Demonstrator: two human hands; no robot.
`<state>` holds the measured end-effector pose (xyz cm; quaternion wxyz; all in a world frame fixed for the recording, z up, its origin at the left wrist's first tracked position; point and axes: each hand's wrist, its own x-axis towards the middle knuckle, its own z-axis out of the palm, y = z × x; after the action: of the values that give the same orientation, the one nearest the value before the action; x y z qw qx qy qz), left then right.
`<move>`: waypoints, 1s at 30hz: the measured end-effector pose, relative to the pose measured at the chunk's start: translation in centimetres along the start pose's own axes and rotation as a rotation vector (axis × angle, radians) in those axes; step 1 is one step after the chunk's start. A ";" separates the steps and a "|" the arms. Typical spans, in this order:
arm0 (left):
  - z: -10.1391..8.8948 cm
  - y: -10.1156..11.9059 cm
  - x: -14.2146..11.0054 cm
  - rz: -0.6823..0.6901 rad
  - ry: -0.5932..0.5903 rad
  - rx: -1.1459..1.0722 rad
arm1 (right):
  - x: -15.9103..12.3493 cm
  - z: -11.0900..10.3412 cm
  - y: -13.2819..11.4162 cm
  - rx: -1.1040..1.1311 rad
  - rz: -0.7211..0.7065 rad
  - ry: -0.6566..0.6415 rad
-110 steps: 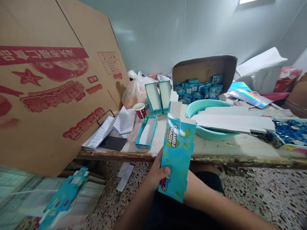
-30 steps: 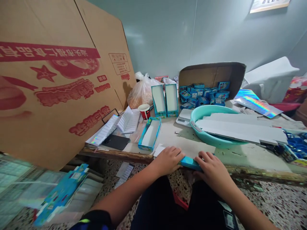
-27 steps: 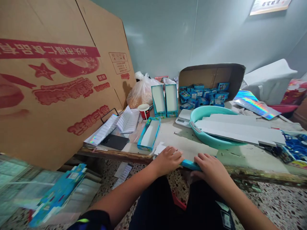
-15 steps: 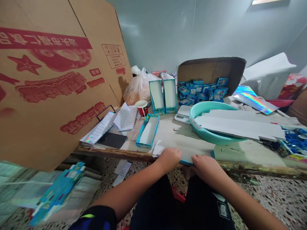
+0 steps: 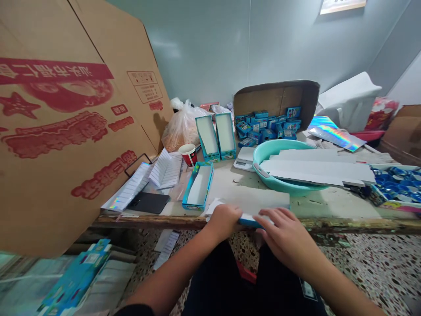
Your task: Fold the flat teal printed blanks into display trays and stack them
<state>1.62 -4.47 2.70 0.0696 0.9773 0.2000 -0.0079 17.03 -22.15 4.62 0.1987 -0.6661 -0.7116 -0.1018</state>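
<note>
A flat cardboard box blank (image 5: 259, 198), pale side up, lies at the table's front edge with its blue printed near edge folded up. My left hand (image 5: 224, 220) is closed on the left part of that near edge, next to a small white end flap. My right hand (image 5: 286, 232) is open, its fingers spread and their tips touching the near edge further right. Its thumb is hard to make out. Behind my left hand lies an open blue box tray (image 5: 198, 186) with a white inside. Two similar blue trays (image 5: 217, 137) stand upright farther back.
A turquoise basin (image 5: 279, 186) holding white cardboard blanks overlaps a white scale (image 5: 244, 159). Behind is a carton of small blue boxes (image 5: 268, 127). A paper cup (image 5: 188, 154), a black phone (image 5: 149, 202) and papers lie left, beside a big carton (image 5: 82, 109). Blue caps (image 5: 397, 184) fill a box right.
My right hand has loosened and its fingers have spread over the near edge. The blank's near edge now stands up more between the hands. The view has turned slightly right.
</note>
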 end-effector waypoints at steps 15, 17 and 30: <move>-1.0 3.0 -2.4 0.002 0.349 -1.175 | 1.0 -1.3 -1.2 0.850 0.239 0.343; -1.3 2.4 -2.3 -0.078 0.822 -0.981 | 1.3 -2.0 -0.4 0.603 0.261 0.399; -6.1 2.2 -2.8 0.183 0.516 0.297 | 4.9 0.2 -1.7 -0.026 0.064 -0.165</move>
<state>-0.13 -6.74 9.19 -0.1265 0.9605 0.1188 0.2176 15.15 -17.81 6.73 0.1340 -0.6973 -0.7023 -0.0496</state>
